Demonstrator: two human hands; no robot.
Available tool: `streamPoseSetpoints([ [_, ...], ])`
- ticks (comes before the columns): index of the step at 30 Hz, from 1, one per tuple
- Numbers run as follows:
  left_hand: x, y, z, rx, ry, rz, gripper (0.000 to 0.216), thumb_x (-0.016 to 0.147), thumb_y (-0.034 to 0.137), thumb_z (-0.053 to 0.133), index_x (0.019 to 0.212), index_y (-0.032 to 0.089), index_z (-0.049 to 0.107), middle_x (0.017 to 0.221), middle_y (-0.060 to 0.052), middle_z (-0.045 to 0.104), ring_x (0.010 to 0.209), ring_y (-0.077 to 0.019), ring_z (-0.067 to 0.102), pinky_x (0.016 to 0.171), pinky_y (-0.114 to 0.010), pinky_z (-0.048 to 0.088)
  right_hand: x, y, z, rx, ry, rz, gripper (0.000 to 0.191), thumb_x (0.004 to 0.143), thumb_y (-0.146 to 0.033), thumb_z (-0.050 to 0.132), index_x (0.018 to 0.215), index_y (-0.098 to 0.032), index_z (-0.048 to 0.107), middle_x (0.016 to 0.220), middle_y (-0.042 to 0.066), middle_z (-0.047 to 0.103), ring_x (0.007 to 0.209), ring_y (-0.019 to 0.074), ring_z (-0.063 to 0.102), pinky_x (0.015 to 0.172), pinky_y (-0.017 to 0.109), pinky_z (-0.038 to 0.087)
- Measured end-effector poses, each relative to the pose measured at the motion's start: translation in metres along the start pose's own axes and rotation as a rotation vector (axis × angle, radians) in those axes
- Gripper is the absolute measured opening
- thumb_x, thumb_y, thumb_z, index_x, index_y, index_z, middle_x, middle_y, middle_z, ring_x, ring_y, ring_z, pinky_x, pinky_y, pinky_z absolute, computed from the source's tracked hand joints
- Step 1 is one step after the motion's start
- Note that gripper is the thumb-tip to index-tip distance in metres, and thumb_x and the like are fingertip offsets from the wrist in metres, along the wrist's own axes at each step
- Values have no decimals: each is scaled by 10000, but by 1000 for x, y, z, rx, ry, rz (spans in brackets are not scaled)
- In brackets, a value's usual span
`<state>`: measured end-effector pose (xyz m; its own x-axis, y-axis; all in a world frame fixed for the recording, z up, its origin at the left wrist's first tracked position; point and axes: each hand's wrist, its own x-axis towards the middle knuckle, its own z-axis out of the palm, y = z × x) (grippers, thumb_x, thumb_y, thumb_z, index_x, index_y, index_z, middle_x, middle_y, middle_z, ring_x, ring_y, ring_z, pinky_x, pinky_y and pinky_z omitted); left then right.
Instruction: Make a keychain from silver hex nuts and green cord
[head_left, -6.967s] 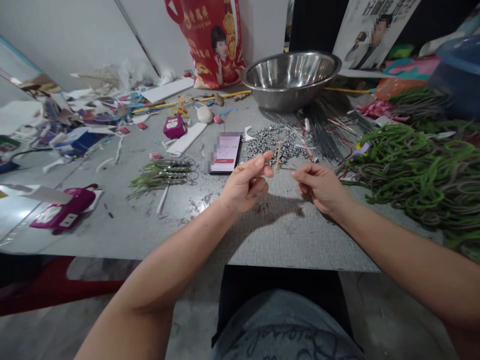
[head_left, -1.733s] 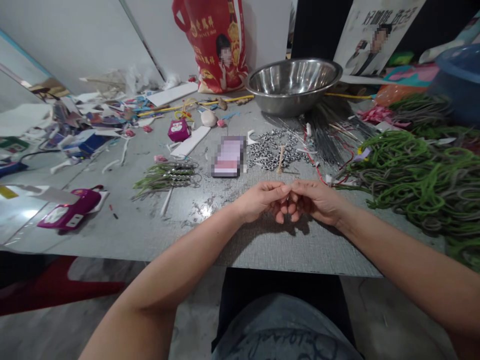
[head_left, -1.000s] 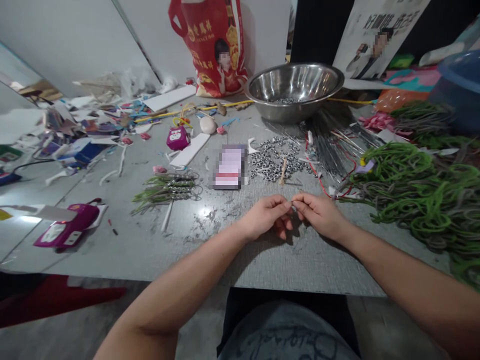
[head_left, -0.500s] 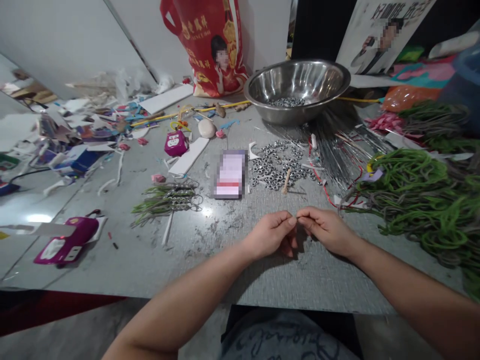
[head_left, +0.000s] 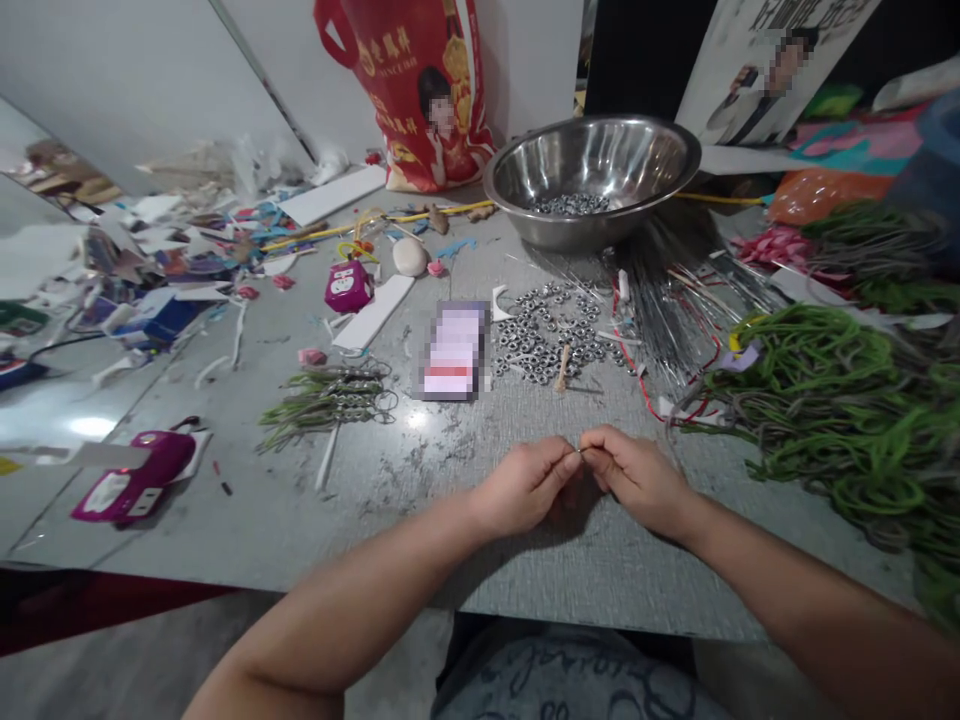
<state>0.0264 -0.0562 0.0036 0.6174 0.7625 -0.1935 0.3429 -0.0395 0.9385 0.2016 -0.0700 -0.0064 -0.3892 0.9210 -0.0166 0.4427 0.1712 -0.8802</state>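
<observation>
My left hand [head_left: 525, 486] and my right hand [head_left: 634, 478] meet fingertip to fingertip just above the grey table [head_left: 300, 500], near its front edge. Both are closed in a pinch on a short thin metal wire [head_left: 581, 450] that shows between them. Beyond my hands lies a scatter of small metal nuts [head_left: 544, 335] with a little wooden stick [head_left: 562, 368] among them. A bundle of thin metal wires [head_left: 675, 300] lies to the right of the nuts.
A steel bowl [head_left: 592, 175] holding nuts stands at the back. A phone [head_left: 452, 350] lies left of the nuts. Green and grey cords [head_left: 832, 400] pile up on the right. Green cords strung with nuts [head_left: 322, 395], a magenta gadget [head_left: 131, 480] and paper clutter fill the left.
My hands have stayed pinched together and drifted nearer the table's front edge. The camera has tipped, so the bowl's nuts now show.
</observation>
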Motion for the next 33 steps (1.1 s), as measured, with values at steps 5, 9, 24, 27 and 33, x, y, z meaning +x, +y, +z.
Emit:
streamPoseSetpoints([
  [5,-1,1,-4,167,53,98,313,922,343,336,694,184,482,578,31,494,523,-74,458,536,-188,359,-3,-3,3,83,-10,22,299,906,-481,334,781,-236,449,576,-26,544,536,125,515,522,255,371],
  [9,-1,1,-6,125,46,86,329,922,359,340,708,175,509,581,23,505,518,-69,462,514,-180,367,-3,-1,5,214,-28,63,354,888,-537,370,770,-221,481,594,-16,560,551,117,510,523,249,382],
  [24,11,-4,-6,-530,-124,-86,440,779,583,531,696,153,493,555,26,531,400,-69,488,379,-196,422,8,-3,-5,680,-206,219,397,751,-567,585,708,-182,495,609,-17,617,380,65,493,329,191,339],
  [27,12,-3,-7,-507,-125,-67,441,766,574,559,675,145,517,569,17,533,423,-64,491,398,-195,428,9,-2,-6,693,-209,190,389,759,-553,591,721,-169,541,626,-11,616,406,63,515,353,190,370],
  [33,14,-1,-7,-562,-189,-53,449,764,568,571,679,127,567,533,15,518,405,-59,463,374,-185,399,9,0,-4,704,-162,197,422,730,-568,616,637,-166,533,532,-23,587,387,56,503,372,175,383],
])
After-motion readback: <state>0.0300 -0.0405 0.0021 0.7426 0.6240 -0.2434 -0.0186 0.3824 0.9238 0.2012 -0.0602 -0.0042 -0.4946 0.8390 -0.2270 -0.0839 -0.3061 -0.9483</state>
